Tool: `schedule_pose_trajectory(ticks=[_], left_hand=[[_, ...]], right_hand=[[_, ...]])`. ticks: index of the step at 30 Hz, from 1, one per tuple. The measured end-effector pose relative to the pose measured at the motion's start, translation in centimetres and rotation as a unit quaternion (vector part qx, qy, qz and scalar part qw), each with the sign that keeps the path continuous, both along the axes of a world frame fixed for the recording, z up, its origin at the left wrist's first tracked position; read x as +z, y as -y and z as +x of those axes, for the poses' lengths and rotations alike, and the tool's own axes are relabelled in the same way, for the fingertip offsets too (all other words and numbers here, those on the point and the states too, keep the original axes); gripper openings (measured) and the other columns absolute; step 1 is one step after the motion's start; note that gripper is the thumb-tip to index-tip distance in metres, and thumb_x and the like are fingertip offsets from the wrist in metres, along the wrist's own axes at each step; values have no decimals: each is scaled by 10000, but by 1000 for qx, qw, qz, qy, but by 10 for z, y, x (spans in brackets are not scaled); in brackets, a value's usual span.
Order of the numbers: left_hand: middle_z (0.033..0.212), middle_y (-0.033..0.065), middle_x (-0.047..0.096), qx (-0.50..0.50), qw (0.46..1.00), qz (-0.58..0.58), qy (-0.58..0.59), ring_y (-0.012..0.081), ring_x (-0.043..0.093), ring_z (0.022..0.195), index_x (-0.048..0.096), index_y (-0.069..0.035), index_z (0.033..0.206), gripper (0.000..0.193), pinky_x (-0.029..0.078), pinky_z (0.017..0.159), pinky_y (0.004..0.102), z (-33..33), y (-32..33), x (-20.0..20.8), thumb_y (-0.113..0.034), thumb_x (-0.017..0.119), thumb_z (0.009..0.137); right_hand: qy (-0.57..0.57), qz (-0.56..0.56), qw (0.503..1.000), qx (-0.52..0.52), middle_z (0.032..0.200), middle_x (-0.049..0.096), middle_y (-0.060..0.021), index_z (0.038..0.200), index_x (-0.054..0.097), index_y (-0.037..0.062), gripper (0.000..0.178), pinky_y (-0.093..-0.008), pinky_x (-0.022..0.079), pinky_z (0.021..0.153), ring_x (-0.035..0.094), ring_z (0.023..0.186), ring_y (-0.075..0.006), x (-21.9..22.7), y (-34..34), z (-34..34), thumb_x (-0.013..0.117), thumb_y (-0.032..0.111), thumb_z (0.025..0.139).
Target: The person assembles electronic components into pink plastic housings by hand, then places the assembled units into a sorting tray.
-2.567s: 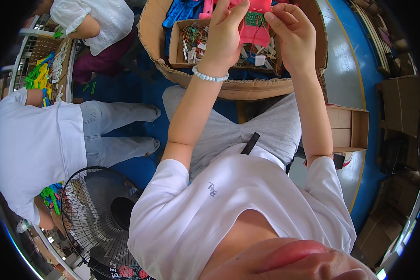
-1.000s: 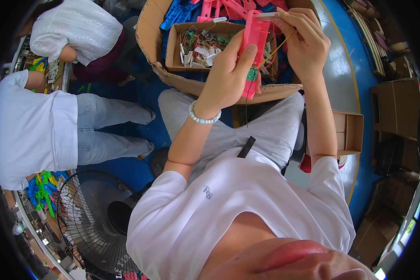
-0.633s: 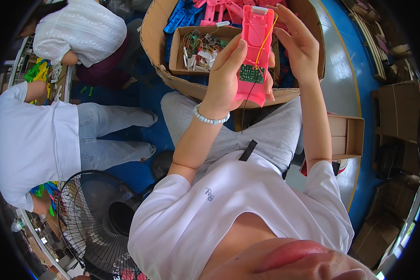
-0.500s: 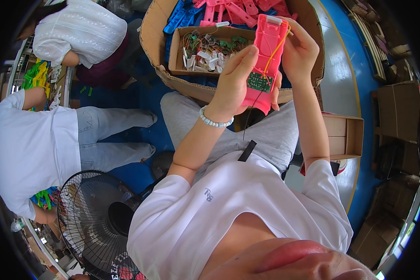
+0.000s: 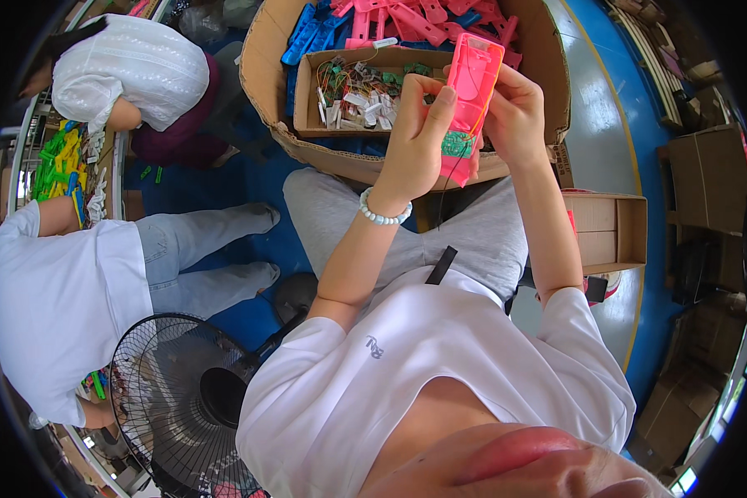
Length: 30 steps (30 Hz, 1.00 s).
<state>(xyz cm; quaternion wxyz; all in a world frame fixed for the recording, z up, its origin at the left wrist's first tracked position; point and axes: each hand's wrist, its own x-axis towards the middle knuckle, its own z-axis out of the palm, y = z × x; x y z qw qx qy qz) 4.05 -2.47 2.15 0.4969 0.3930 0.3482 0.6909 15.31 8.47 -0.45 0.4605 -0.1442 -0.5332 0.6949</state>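
Observation:
Above my lap, both hands hold a long pink plastic housing (image 5: 478,73), its hollow side facing up. My left hand (image 5: 417,137) is closed on its left edge, with the thumb pointing up along it. My right hand (image 5: 516,116) grips the opposite edge, fingers curled near a yellow wire that runs along that side. A green circuit board (image 5: 456,144) lies in the lower part of the housing. Thin dark wire crosses the housing's inside and another dark strand hangs below it. Some fingertips are hidden behind the housing.
Ahead stands a large carton (image 5: 261,79) with pink housings (image 5: 419,23) and blue housings (image 5: 311,33). Inside it, a smaller box (image 5: 307,108) holds wired boards and white pieces. An open carton (image 5: 631,232) sits at right. A black fan (image 5: 183,398) and two people are at left.
Both hands have shifted slightly left with the housing, which has turned. The white piece at its top end no longer shows, and dark wire now shows across its inside.

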Motion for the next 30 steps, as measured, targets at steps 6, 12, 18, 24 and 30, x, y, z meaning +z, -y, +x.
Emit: schedule_pose_trajectory(ticks=[6,12,18,24,30], left_hand=[[768,121,616,73,992,34,-102,156,620,575,345,-42,1085,241,499,505,268,-3,-13,-17,-247,464,1044],[898,133,653,120,974,80,-173,124,617,752,353,-14,1155,264,486,660,243,-4,-13,-37,-196,497,1031],[1147,150,597,163,941,185,-232,174,603,959,438,21,1258,334,494,857,306,-19,-16,-26,-152,550,995],[1252,148,570,129,948,252,-146,198,582,1126,591,50,1171,258,462,969,324,-13,-12,9,-34,532,934],[1222,172,614,190,936,271,-120,203,607,1098,610,64,1123,247,475,950,316,-2,-14,9,2,531,897]], right_hand=[[-69,-106,985,114,1079,683,-130,1211,611,-57,296,-297,506,891,646,987,-160,23,5,15,603,-22,918],[-11,-59,998,24,1026,693,-95,1147,634,-53,251,-268,513,841,638,925,-121,20,15,1,661,36,913],[58,112,985,-116,991,697,-62,1146,647,-40,256,-235,512,788,626,899,-94,28,34,0,670,-12,892],[149,305,918,-204,1051,689,-102,1165,646,-63,296,-240,509,839,638,964,-126,37,45,1,646,-76,869],[107,360,887,-268,1050,712,-116,1092,698,-13,312,-262,524,755,681,893,-180,39,50,-10,686,-93,790]])
